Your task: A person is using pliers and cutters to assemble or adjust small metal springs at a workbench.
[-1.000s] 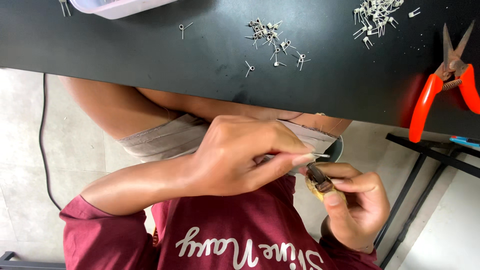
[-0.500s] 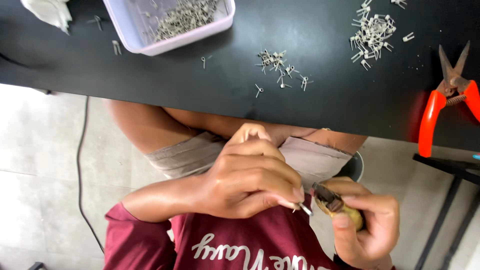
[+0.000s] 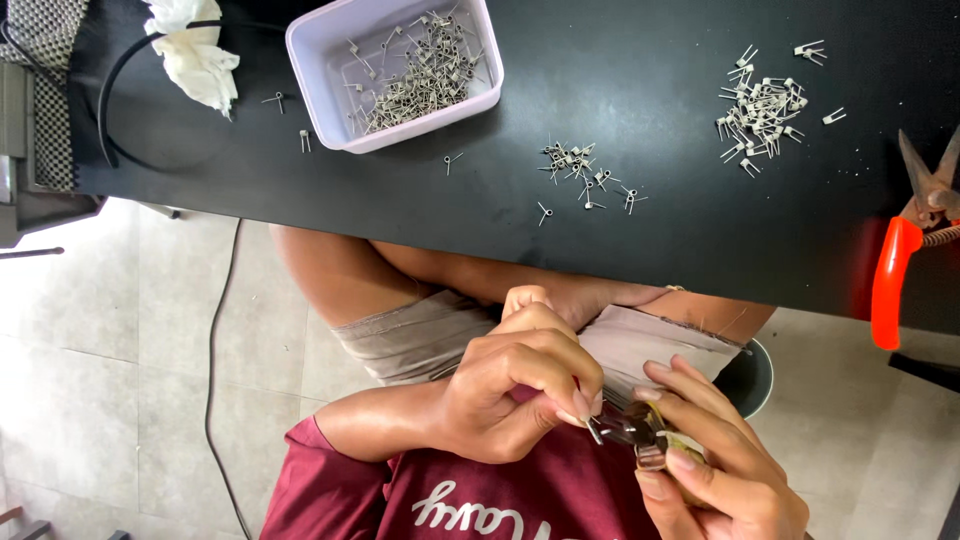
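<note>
Both hands meet over my lap, below the black table's near edge. My left hand is curled, its thumb and fingertips pinching a small metal wire piece. That piece touches the tip of a small dark tool with a yellowish handle, which my right hand grips. On the table a pale lilac tray holds several metal wire coils. Two loose piles of the same coils lie on the table, one in the middle and one further right.
Orange-handled snips lie at the table's right edge. A crumpled white cloth and a black cable sit at the far left. A dark round stool shows under my leg, and a cable runs down the tiled floor.
The view has shifted, so the tray and white cloth now show fully. My hands stay together over my lap, and the left fingers have curled tighter at the tool's tip.
</note>
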